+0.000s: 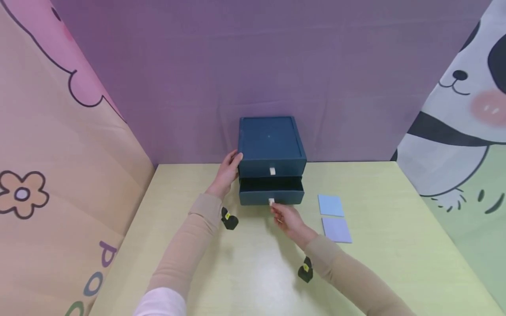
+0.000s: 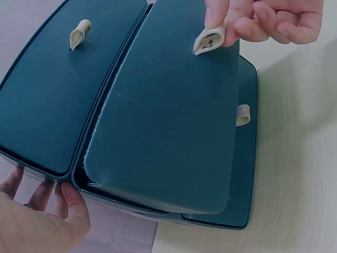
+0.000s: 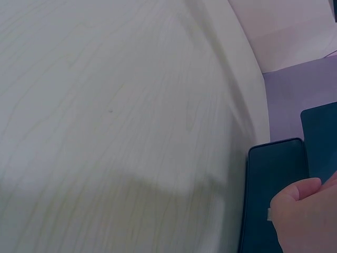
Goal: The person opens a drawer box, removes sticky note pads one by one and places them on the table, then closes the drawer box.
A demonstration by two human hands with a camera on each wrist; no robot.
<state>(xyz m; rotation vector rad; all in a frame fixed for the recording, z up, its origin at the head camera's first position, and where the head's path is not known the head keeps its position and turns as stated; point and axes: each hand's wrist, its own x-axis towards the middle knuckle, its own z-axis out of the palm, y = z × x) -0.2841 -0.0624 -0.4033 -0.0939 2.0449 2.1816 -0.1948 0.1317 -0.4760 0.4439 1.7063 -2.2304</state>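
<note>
Left hand (image 1: 227, 173) rests unclenched against the cabinet's (image 1: 269, 138) left side; right forearm (image 1: 348, 272) angles inward, right hand (image 1: 289, 219) pinching the pull loop (image 1: 271, 201) of the middle drawer (image 1: 251, 198), which juts forward over the surface (image 1: 257, 267)!

A pale yellow table (image 1: 395, 228) has wavy wood lines on it. On its right side lie two flat squares: a light blue square (image 1: 331, 205) on the far side, and a light purple square (image 1: 337, 230) just nearer. A big purple cloth (image 1: 276, 57) hangs at the far side. The left wall (image 1: 43, 136) is peach, with a pink shape (image 1: 43, 26) up high, an outlined flower (image 1: 22, 194), and colored letters (image 1: 108, 246) low and near. On the right, a panda picture (image 1: 458, 105) has a pink cheek, with green (image 1: 474, 237) below it.
</note>
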